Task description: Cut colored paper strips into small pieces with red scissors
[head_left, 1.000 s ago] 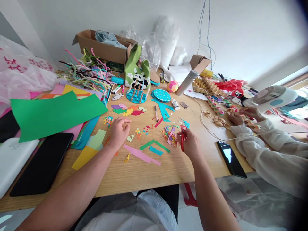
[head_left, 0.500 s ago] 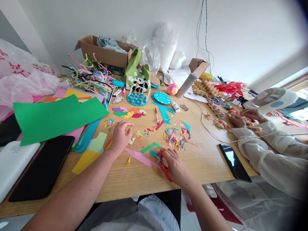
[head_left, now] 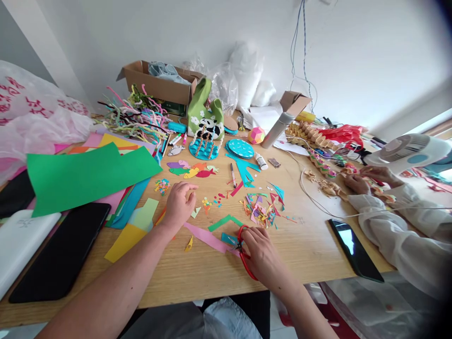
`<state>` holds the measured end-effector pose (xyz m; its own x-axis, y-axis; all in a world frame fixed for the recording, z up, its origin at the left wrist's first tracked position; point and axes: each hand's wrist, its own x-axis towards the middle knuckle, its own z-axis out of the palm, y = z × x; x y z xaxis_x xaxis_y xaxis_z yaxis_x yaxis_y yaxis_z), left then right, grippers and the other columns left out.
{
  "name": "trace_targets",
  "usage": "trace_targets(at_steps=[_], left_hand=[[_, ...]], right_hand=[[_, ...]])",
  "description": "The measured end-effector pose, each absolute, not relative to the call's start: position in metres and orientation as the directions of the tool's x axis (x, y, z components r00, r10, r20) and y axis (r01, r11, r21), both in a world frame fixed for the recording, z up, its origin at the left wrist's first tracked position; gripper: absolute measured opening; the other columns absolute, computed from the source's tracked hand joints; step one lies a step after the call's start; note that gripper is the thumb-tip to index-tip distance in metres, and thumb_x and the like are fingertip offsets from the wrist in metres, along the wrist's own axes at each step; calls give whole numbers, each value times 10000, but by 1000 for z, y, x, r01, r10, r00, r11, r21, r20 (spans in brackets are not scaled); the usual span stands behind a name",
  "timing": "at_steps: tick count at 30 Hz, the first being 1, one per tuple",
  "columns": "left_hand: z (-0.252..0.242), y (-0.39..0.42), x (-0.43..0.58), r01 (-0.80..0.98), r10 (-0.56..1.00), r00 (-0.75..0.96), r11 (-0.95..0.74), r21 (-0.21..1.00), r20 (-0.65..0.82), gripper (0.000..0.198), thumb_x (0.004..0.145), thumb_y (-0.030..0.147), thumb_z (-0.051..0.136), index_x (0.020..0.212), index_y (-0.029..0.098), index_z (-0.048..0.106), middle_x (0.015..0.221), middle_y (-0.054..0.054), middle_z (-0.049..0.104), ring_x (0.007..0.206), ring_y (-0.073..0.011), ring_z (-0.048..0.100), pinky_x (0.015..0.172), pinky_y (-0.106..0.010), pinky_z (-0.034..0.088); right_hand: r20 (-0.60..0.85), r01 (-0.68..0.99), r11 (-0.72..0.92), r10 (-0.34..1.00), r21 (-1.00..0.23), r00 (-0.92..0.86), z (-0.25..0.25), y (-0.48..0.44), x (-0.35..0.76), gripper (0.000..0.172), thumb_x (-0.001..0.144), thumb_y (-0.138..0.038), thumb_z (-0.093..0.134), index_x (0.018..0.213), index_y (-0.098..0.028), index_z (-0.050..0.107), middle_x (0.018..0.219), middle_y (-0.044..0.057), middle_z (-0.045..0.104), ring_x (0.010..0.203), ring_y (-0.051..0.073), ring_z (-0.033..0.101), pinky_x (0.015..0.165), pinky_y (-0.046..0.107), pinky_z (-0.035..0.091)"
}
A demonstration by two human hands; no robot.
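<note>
My right hand [head_left: 259,254] grips red-handled scissors [head_left: 243,249] low on the wooden table [head_left: 303,245], their tips at a small blue paper piece [head_left: 229,238] beside a long pink paper strip [head_left: 206,236]. A green angled strip [head_left: 224,221] lies just beyond. My left hand [head_left: 180,204] rests on the table with fingers curled and pinched together near small coloured paper bits [head_left: 210,203]; what it holds is too small to make out. A heap of mixed paper scraps [head_left: 261,211] sits right of centre.
A large green sheet [head_left: 88,174] tops stacked coloured paper at left, by a black tablet [head_left: 60,249]. Pipe cleaners [head_left: 134,115], a cardboard box [head_left: 158,84] and paper crafts [head_left: 206,136] stand at the back. A phone [head_left: 355,249] lies right, where another person's hands [head_left: 367,181] work.
My right hand carried the scissors from the scrap heap back toward me to the blue piece and pink strip. The left hand stayed put. The view tilted down slightly.
</note>
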<state>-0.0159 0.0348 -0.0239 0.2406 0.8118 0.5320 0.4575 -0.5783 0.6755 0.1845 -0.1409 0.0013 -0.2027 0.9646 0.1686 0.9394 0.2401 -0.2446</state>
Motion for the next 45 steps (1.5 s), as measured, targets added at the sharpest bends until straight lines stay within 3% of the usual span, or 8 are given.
trace_targets(at_steps=[13, 19, 22, 25, 27, 29, 35, 45], left_hand=[[-24, 34, -16, 446, 809, 253, -584, 678, 530, 200, 757, 41, 530, 855, 180, 636, 893, -52, 689, 900, -205, 628, 833, -354, 496], [-22, 33, -16, 449, 808, 256, -586, 675, 531, 205, 757, 41, 526, 857, 184, 634, 890, -50, 688, 898, -206, 626, 826, -351, 501], [-21, 30, -15, 453, 808, 266, -586, 672, 525, 205, 761, 42, 524, 861, 183, 634, 896, -53, 690, 903, -206, 623, 826, -351, 505], [-20, 29, -13, 456, 811, 271, -583, 672, 519, 202, 765, 44, 524, 861, 183, 634, 895, -55, 690, 907, -207, 622, 832, -356, 507], [-20, 28, -13, 453, 810, 276, -584, 674, 517, 199, 764, 43, 525, 860, 180, 634, 894, -58, 690, 910, -209, 621, 830, -357, 510], [-20, 29, -13, 452, 811, 277, -583, 675, 515, 196, 763, 43, 525, 859, 175, 634, 891, -63, 689, 909, -212, 619, 822, -358, 514], [-23, 32, -15, 458, 816, 269, -575, 678, 511, 215, 746, 28, 526, 844, 187, 632, 878, -50, 689, 880, -198, 625, 835, -355, 505], [-23, 34, -15, 471, 825, 263, -562, 680, 500, 212, 746, 29, 535, 842, 194, 627, 877, -50, 689, 868, -202, 631, 812, -353, 500]], right_hand=[[275, 949, 271, 936, -159, -221, -6, -147, 176, 206, 817, -8, 407, 755, -204, 413, 718, 42, 531, 672, 204, 468, 693, 320, 376], [318, 921, 184, 945, -343, -70, 0, -142, 195, 102, 836, -99, 467, 836, -199, 491, 782, 55, 597, 761, 210, 562, 728, 314, 424], [324, 911, -24, 930, -412, 171, 17, -118, 238, 38, 868, -229, 522, 844, -200, 530, 829, 63, 654, 776, 203, 617, 710, 287, 441], [192, 854, -463, 839, -238, 509, 33, -80, 295, 127, 885, -258, 516, 954, -168, 573, 920, 110, 691, 829, 222, 644, 673, 276, 423], [92, 781, -619, 776, -82, 624, 37, -57, 329, 197, 885, -220, 489, 1019, -123, 596, 958, 166, 693, 868, 255, 646, 642, 287, 403], [45, 768, -639, 767, -38, 640, 35, -39, 354, 210, 862, -204, 512, 993, -82, 621, 950, 209, 690, 844, 274, 648, 606, 291, 385], [-92, 816, -577, 811, 35, 578, 14, -25, 376, 199, 838, -231, 573, 968, -99, 647, 914, 161, 707, 772, 219, 650, 564, 249, 364], [-52, 840, -528, 842, 126, 537, 3, -33, 374, 309, 944, -271, 392, 1078, -75, 589, 999, 220, 679, 872, 269, 643, 676, 316, 380]])
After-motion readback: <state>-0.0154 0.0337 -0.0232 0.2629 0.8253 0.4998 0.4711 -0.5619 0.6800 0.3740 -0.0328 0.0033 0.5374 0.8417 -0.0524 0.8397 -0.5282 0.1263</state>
